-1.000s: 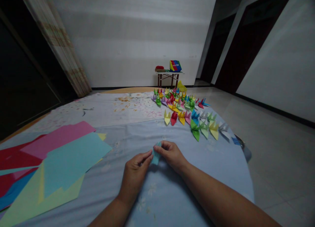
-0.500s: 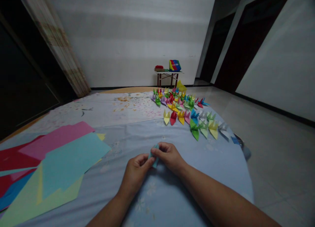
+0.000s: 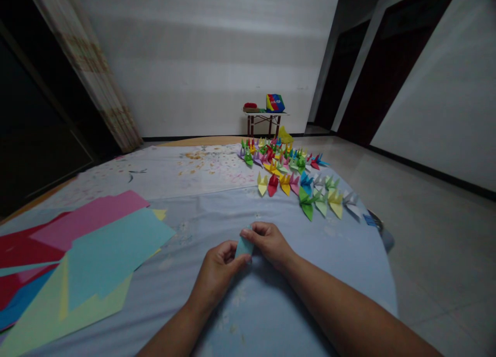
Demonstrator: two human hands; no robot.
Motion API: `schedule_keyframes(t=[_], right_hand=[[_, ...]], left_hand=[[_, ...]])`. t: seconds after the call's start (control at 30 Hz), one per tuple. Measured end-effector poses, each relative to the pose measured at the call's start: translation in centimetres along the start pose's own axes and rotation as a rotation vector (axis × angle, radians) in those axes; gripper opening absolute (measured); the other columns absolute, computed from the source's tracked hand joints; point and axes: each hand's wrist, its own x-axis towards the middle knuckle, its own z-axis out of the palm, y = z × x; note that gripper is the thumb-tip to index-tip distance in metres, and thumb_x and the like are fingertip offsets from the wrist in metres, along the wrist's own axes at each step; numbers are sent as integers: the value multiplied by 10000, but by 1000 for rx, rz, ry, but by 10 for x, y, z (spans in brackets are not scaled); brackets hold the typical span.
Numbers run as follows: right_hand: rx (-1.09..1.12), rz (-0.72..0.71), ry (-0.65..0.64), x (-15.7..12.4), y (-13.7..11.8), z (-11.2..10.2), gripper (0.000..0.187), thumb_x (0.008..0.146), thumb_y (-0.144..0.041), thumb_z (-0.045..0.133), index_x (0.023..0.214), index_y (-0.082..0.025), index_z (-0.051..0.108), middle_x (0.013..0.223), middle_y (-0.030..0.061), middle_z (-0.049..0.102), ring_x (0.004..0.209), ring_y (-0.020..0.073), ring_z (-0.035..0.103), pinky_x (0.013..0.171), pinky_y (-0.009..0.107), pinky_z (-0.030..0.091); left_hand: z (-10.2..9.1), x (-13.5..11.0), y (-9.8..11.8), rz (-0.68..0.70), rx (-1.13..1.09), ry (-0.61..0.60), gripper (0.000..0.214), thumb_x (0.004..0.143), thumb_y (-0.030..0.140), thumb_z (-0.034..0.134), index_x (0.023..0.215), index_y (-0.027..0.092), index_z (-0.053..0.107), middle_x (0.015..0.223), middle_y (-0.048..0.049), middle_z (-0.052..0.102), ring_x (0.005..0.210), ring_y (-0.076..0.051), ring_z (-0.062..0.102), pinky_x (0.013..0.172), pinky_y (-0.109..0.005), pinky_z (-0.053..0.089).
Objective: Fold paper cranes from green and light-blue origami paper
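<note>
Between my hands is a small folded piece of light-blue paper (image 3: 244, 247), held just above the blue cloth. My left hand (image 3: 219, 266) pinches its lower edge, thumb in front and fingers behind. At its upper right corner, my right hand (image 3: 269, 242) grips it between thumb and fingers. The fingers behind the paper are partly hidden. Beyond my right hand, several folded paper cranes (image 3: 306, 207) in green, yellow, red, blue and white stand in rows. Loose sheets of coloured paper (image 3: 120, 248) lie spread out to the left.
A pale blue tablecloth (image 3: 186, 212) covers the near part of the round table, with a white floral cloth (image 3: 166, 166) beyond it. The table's edge curves down on the right, above a tiled floor. A small stand (image 3: 267, 114) holding a colourful box is by the wall.
The folded paper has turned so that more of its flat face shows. My left thumb has shifted right along its lower edge, and my right hand has moved slightly.
</note>
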Motion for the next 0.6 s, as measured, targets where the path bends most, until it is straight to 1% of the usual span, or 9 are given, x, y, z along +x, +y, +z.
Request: schedule_keyframes(t=[0.2,0.33,0.43,0.6], right_hand=[[-21,-22,44,2,0,2,352,635,-467,664,587,-133,562,493,-45,476,442,56,380,448,195,301],[-52,-40,61,5,0,0,307,644,-423,667,591,-133,581,498,-44,477,450,59,385,454,197,305],[-82,-65,62,5,-2,0,278,659,-391,660,577,-136,583,495,-44,470,456,61,384,456,199,301],[-81,-91,78,3,-4,2,269,654,-386,664,574,-139,593,506,-40,482,473,69,403,477,205,319]], left_hand=[[0,-1,1,26,18,17,167,659,301,655,726,148,655,625,10,633,602,-136,561,558,-197,410],[-1,2,-4,-32,-66,-47,210,665,289,656,822,150,662,703,-6,667,663,-157,597,607,-219,440],[-2,3,-7,-57,-67,-68,208,655,303,665,785,141,662,678,-8,659,643,-161,601,611,-237,460],[-1,0,-2,26,-14,-55,182,679,320,647,715,142,630,626,15,593,582,-126,557,559,-225,473]])
